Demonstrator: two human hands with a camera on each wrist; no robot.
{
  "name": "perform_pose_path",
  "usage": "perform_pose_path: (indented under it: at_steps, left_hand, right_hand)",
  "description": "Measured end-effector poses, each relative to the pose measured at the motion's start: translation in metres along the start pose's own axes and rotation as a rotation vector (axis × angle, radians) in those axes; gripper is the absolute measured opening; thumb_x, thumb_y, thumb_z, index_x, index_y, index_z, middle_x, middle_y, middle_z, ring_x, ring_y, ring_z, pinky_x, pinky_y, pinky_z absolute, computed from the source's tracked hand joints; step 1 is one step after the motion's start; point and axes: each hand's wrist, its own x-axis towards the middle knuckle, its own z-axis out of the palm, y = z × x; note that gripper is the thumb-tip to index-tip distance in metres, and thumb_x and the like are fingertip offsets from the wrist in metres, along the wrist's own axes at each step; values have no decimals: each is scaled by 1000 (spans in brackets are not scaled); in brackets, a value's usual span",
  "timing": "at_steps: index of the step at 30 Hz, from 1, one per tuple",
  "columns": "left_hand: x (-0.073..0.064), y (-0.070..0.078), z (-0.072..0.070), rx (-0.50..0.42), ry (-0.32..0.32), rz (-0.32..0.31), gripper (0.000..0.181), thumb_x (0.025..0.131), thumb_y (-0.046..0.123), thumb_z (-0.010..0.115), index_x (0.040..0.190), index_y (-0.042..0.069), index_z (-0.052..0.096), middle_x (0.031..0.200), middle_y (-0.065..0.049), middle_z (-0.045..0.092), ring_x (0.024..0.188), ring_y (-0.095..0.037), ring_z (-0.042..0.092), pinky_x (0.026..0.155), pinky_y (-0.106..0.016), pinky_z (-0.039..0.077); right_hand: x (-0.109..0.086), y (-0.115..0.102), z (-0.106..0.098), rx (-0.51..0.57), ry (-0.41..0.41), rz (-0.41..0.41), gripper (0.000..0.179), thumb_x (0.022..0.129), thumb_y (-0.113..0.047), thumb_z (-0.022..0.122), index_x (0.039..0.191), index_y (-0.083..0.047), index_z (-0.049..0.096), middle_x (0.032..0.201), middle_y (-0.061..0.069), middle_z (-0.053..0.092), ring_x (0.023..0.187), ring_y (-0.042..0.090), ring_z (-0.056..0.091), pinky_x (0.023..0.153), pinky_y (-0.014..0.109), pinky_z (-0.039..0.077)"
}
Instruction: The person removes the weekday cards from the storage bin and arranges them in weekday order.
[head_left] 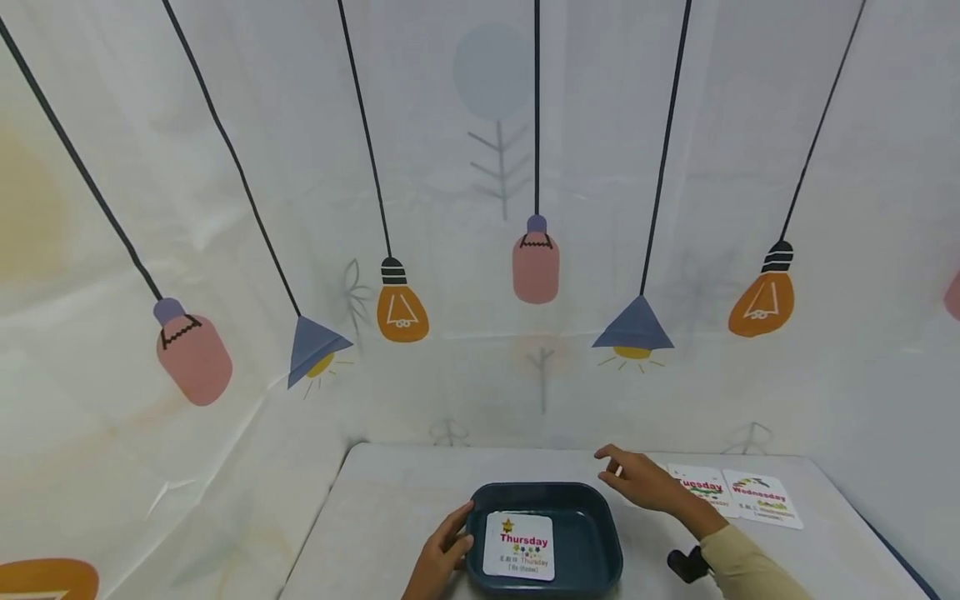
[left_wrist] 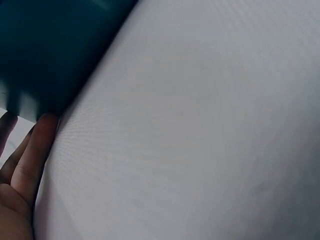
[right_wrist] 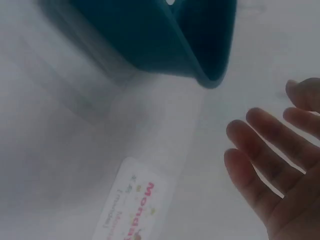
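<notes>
A dark teal tray (head_left: 588, 550) sits on the white table, with a white "Thursday" card (head_left: 519, 567) lying in its left half. My left hand (head_left: 441, 553) touches the tray's left side, and its fairly straight fingers (left_wrist: 34, 155) meet the tray wall in the left wrist view. Beyond the tray's back right corner my right hand (head_left: 643, 482) hovers with loosely bent fingers and nothing in them. Under that arm lie a "Tuesday" card (head_left: 705, 486) and a "Wednesday" card (head_left: 761, 498). The right wrist view also shows a "Monday" card (right_wrist: 131, 207), mostly hidden by the hand in the head view.
A small black object (head_left: 688, 566) lies by the right sleeve (head_left: 750, 567). Behind the table (head_left: 397, 492) hangs a pale curtain (head_left: 465, 383) printed with lamps and bulbs.
</notes>
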Motion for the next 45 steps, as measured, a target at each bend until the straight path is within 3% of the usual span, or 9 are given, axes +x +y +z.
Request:
perform_pose_path:
  at_steps: [4,11,17,26,31,37,41,45]
  left_hand:
    - [1,0,0,3,6,-13,51,91,35,56,139,26,42,148,-12,36,121,-29,50,75,-33,55]
    - [2,1,-1,1,-2,-31,52,91,37,55,139,25,42,149,-12,34,127,-34,45,75,-33,55]
    - [3,-3,0,-18,-17,-14,53,90,38,56,140,25,41,149,-16,34,124,-35,48,76,-36,55]
    - [0,-7,2,-5,2,-20,52,90,40,56,139,28,42,148,-15,35,122,-35,50,76,-36,55]
    - [3,-5,0,21,-2,1,51,91,38,55,139,29,41,148,-15,35,124,-36,48,76,-36,55]
    - [2,-3,-2,16,3,-21,50,91,41,54,138,30,41,149,-11,36,125,-34,47,79,-38,54]
    - [3,-2,-1,23,4,-15,49,90,40,55,137,32,42,148,-14,36,120,-31,51,78,-39,54]
    - [2,-3,0,10,-2,-24,49,90,39,55,137,31,43,148,-13,37,121,-31,51,79,-38,54]
  right_hand:
    - [7,-13,5,1,-72,-76,28,92,-34,55,117,-20,56,97,-5,63,83,8,60,66,24,51]
    - [15,-26,16,-5,-111,-155,30,92,-40,54,116,-23,57,95,-9,63,81,1,57,67,21,50]
    - [22,-37,27,29,-148,-253,28,92,-34,56,115,-19,57,94,-5,65,78,0,57,65,20,50]
    - [35,-51,48,56,-260,-284,35,90,-33,60,118,-12,57,99,-3,65,81,-1,59,70,19,51]
    - [45,-50,57,8,-267,-321,39,88,-33,62,118,-8,57,108,7,63,87,0,60,74,21,52]
    - [52,-55,65,-90,-315,-320,38,87,-37,62,115,-11,60,107,3,65,91,6,61,76,24,52]
    - [54,-62,69,-136,-334,-326,36,86,-34,65,114,-11,60,107,3,66,93,12,62,77,26,52]
    - [55,-69,77,-188,-370,-345,36,85,-32,66,114,-11,60,107,1,66,91,9,61,76,26,52]
